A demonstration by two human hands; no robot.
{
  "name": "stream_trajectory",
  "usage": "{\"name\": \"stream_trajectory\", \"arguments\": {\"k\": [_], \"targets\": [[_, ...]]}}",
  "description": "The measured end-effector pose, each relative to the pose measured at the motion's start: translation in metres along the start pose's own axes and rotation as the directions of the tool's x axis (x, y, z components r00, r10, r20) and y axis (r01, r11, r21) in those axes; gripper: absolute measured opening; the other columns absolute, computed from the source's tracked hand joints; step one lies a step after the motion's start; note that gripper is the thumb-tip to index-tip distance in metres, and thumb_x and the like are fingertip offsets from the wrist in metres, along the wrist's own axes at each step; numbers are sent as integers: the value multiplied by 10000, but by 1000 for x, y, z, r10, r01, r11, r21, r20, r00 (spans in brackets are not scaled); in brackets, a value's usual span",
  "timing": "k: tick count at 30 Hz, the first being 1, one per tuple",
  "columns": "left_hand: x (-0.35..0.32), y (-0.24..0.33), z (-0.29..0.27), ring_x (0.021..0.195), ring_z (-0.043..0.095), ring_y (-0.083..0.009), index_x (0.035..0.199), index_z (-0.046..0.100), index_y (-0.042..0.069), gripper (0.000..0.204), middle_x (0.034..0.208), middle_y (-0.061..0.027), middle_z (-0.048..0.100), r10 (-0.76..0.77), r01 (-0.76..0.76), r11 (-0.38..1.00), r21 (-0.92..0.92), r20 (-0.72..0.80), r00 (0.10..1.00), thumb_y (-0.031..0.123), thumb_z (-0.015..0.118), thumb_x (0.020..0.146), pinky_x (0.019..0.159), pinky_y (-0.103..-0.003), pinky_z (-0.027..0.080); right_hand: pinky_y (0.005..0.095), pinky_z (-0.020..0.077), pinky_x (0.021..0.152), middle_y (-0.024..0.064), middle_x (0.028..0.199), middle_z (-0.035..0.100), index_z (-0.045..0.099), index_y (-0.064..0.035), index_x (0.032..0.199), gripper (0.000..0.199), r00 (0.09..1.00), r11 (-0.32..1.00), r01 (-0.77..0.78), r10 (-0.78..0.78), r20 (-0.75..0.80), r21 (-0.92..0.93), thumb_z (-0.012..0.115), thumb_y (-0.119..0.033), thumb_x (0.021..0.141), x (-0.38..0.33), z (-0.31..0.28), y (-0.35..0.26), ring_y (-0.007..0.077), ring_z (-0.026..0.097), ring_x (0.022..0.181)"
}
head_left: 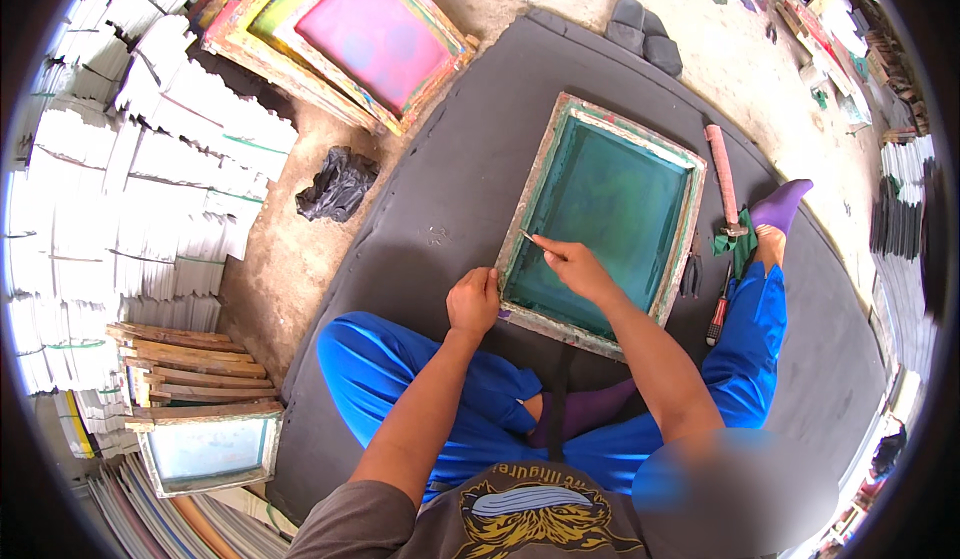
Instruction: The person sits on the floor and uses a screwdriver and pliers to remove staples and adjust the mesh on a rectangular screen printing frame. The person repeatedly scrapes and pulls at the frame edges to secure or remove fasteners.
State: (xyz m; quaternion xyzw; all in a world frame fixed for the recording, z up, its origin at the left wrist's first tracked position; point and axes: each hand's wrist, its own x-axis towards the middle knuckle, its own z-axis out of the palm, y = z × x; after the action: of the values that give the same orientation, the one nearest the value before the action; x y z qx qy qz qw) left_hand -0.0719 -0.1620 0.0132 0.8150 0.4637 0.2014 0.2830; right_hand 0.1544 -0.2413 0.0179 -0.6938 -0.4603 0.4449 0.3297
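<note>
Two hands work at a teal screen-printing frame lying flat on a dark floor mat. The left hand has its fingers curled tight over the frame's near-left corner. The right hand rests on the mesh, its fingers pinched together on a small thin blade whose tip meets the frame's left inner edge. Beyond the right fingers, past the frame's far side, lie a red-handled hammer and a screwdriver.
</note>
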Motion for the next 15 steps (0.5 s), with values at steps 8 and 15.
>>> {"name": "stream_trajectory", "arguments": {"k": [8, 15], "targets": [[0, 1, 0, 789, 668, -423, 897, 686, 40, 236, 873, -175, 695, -14, 14, 1000, -10, -19, 1000, 219, 592, 1018, 700, -515, 521, 457, 561, 808, 143, 1057, 752, 534, -184, 1515, 469, 934, 937, -334, 315, 166, 103, 556, -302, 1062, -2, -29, -52, 319, 720, 870], [1, 1, -1, 820, 662, -438, 936, 648, 66, 225, 926, -160, 680, -56, 56, 998, 16, 21, 998, 256, 571, 1029, 718, -539, 525, 553, 553, 833, 221, 1076, 737, 586, -270, 1459, 407, 976, 904, -153, 74, -207, -400, 504, -297, 1061, -14, -7, -51, 435, 704, 951]]}}
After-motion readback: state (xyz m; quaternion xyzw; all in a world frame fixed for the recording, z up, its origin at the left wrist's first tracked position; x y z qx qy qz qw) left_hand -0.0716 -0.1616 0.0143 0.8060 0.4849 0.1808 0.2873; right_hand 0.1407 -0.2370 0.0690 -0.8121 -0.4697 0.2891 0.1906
